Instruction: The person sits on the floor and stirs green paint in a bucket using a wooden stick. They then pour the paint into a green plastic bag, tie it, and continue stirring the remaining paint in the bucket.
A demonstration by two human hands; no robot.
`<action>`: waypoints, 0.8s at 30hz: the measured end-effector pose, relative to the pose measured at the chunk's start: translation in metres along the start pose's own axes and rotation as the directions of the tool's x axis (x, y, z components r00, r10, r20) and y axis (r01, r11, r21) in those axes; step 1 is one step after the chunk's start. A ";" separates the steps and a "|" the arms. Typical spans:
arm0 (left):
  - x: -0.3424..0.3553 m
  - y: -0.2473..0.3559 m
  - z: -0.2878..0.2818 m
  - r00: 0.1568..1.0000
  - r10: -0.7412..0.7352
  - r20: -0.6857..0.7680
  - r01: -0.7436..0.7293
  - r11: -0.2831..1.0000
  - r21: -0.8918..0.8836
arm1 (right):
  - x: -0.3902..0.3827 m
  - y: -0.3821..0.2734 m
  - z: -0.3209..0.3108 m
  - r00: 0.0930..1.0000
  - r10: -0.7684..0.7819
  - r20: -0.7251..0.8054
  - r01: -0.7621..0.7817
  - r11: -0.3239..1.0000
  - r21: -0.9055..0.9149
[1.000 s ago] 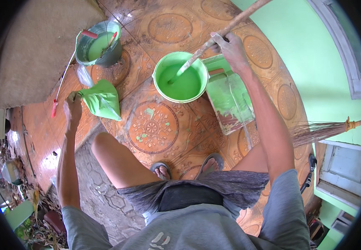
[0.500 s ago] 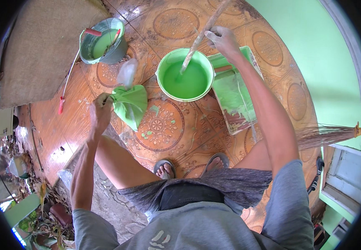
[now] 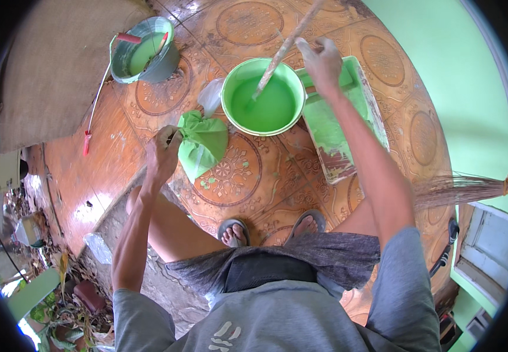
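Orange tiles [image 3: 251,26] hold our bucket [image 3: 292,87]; left of it, our left hand [image 3: 164,154] grips the green bag [image 3: 206,138], brought nearer the paint [image 3: 272,109]; right of it, our right hand [image 3: 324,67] has loosened, fingers parted beside the stick [image 3: 283,54].

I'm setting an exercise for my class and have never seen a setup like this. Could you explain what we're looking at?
There is no machine here, just a person's two bare hands. The view comes from a fisheye camera worn on the head and looking down, so straight edges bend. The left hand grips the gathered top of a green bag. The right hand is beside a stick dipping into green liquid in a bucket; whether it touches the stick is hard to tell. The patterned floor also holds a paint tray and a grey bucket.
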State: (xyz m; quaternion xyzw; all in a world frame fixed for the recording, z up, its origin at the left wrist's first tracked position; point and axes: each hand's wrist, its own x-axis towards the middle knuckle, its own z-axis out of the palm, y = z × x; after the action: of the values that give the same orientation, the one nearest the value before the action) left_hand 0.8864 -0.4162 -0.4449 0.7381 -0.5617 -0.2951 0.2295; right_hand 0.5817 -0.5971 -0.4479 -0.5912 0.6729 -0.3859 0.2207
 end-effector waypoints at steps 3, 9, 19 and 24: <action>0.002 -0.010 0.001 0.998 0.059 -0.024 -0.059 0.998 0.007 | -0.084 -0.022 -0.001 0.993 -0.117 0.026 0.114 0.989 0.090; 0.005 -0.020 0.006 0.997 0.067 -0.026 -0.067 0.998 0.014 | -0.244 -0.025 0.080 0.863 -0.260 0.432 0.186 0.961 0.205; -0.029 0.003 -0.007 0.992 0.092 -0.091 -0.089 0.995 0.032 | -0.243 -0.041 0.118 0.899 -0.236 0.370 0.080 0.917 0.390; -0.049 0.011 -0.013 0.982 0.158 -0.105 -0.160 0.987 -0.008 | -0.252 -0.045 0.092 0.882 -0.314 0.351 0.127 0.876 0.466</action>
State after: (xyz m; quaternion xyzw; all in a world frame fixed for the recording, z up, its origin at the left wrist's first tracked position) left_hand 0.8779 -0.3717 -0.4192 0.7034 -0.6036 -0.2417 0.2872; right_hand 0.7304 -0.3774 -0.5080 -0.6708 0.4347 -0.4124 0.4369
